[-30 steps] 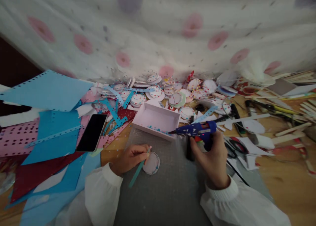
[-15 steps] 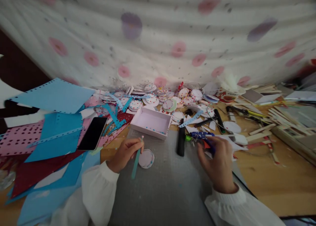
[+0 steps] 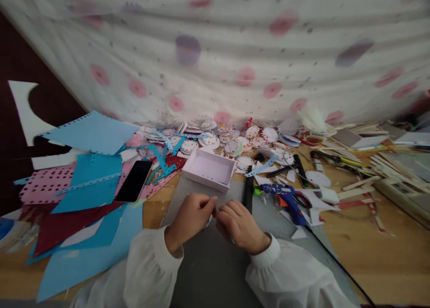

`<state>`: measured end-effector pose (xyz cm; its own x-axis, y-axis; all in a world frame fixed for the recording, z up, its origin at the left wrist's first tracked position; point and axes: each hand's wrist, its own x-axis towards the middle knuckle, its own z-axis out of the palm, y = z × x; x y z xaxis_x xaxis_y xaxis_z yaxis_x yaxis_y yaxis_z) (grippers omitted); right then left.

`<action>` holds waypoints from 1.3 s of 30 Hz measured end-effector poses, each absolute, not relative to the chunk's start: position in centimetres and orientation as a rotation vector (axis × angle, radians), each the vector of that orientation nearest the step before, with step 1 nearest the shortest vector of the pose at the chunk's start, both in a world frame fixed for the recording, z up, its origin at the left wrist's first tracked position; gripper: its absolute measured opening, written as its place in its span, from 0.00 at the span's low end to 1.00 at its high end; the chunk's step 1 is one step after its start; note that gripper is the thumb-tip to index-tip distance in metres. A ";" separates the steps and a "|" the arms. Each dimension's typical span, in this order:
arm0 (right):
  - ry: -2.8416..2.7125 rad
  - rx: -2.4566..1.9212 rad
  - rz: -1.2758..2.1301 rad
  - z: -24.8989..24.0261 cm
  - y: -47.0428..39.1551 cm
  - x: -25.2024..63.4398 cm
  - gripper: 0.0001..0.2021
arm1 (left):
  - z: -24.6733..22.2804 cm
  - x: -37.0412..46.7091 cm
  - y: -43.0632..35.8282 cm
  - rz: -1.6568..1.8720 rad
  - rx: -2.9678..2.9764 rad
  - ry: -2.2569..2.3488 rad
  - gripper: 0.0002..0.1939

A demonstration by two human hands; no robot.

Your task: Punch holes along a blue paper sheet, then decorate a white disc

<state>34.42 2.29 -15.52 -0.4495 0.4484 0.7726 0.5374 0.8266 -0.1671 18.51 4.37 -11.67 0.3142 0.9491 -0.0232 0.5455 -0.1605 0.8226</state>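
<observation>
My left hand (image 3: 193, 218) and my right hand (image 3: 240, 225) meet over the grey mat (image 3: 211, 272), just in front of a white box (image 3: 210, 169) with small blue bits inside. Both hands are closed, fingertips pinched close together. What they hold is too small and too covered to name. A sliver of the white disc (image 3: 208, 221) shows between them. Right of my right hand lies a blue glue gun (image 3: 285, 196) with its black cord, beside a black bar (image 3: 248, 191).
Blue, red and pink paper sheets and a phone (image 3: 134, 181) cover the left. Piled decorated discs (image 3: 208, 140) line the back by the curtain (image 3: 235, 52). Wooden sticks (image 3: 389, 164), a patterned bowl (image 3: 312, 135) and cutters lie at the right.
My right hand has left the glue gun and moved left to meet my left hand. The blue-green strip held in my left hand is now hidden. The view has shifted slightly.
</observation>
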 end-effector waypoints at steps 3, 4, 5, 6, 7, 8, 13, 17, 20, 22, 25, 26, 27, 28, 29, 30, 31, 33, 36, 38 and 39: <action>-1.851 -0.892 0.079 -17.1 2.3 35.0 0.10 | -11.5 17.2 4.5 0.795 2.162 1.433 0.22; -1.764 -0.949 0.105 -17.5 2.3 35.0 0.10 | -11.6 16.5 4.5 0.828 2.270 1.428 0.17; -1.698 -0.997 0.113 -17.9 2.3 35.1 0.10 | -11.8 15.9 4.6 0.817 2.354 1.392 0.12; -1.644 -1.038 0.116 -18.2 2.3 35.0 0.10 | -12.1 15.3 4.7 0.756 2.409 1.343 0.15; -1.592 -1.078 0.135 -18.4 2.3 35.0 0.10 | -12.4 14.8 4.8 0.661 2.442 1.288 0.25; -1.550 -1.112 0.166 -18.5 2.3 34.9 0.10 | -12.9 14.3 4.9 0.547 2.458 1.233 0.34; -1.481 -1.156 0.356 -18.8 2.4 34.6 0.07 | -15.4 13.4 6.0 0.262 2.423 0.987 0.31; -1.525 -1.171 0.434 -19.1 2.4 34.8 0.06 | -16.6 12.6 6.7 0.390 2.359 0.882 0.27; -1.611 -1.183 0.505 -19.0 2.3 34.8 0.06 | -17.2 12.1 6.9 0.426 2.303 0.881 0.28; -1.656 -1.179 0.537 -18.9 2.3 34.8 0.07 | -17.4 11.9 6.9 0.426 2.290 0.883 0.28; -1.698 -1.159 0.564 -18.8 2.2 34.6 0.08 | -17.5 11.9 6.9 0.438 2.285 0.865 0.28; -1.709 -1.158 0.571 -18.9 2.2 34.5 0.08 | -17.5 12.0 6.9 0.444 2.282 0.861 0.27; -1.717 -1.162 0.575 -18.9 2.2 34.5 0.08 | -17.5 12.0 7.0 0.450 2.281 0.861 0.27; -1.727 -1.167 0.577 -18.9 2.2 34.5 0.08 | -17.4 12.0 7.0 0.453 2.282 0.863 0.26; -1.737 -1.173 0.578 -19.0 2.1 34.4 0.07 | -17.4 12.1 7.0 0.450 2.284 0.867 0.26; -1.747 -1.181 0.579 -19.0 2.1 34.4 0.07 | -17.4 12.1 7.0 0.444 2.287 0.874 0.25; -1.757 -1.184 0.579 -19.0 2.1 34.4 0.07 | -17.4 12.1 7.0 0.435 2.287 0.882 0.25; -1.773 -1.184 0.573 -19.0 2.1 34.4 0.07 | -17.4 12.1 7.0 0.419 2.287 0.892 0.25; -1.792 -1.187 0.571 -19.1 2.2 34.4 0.07 | -17.5 12.1 7.0 0.418 2.302 0.892 0.26; -1.804 -1.190 0.574 -19.2 2.2 34.4 0.06 | -17.6 12.0 7.0 0.420 2.320 0.886 0.26; -1.813 -1.189 0.572 -19.2 2.2 34.4 0.06 | -17.6 12.0 7.0 0.419 2.329 0.883 0.26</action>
<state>34.44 2.17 -19.22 -0.1664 0.8951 0.4138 0.4957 0.4387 -0.7496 11.98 7.01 -17.61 0.7280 0.6813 0.0760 0.4894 -0.5941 0.6384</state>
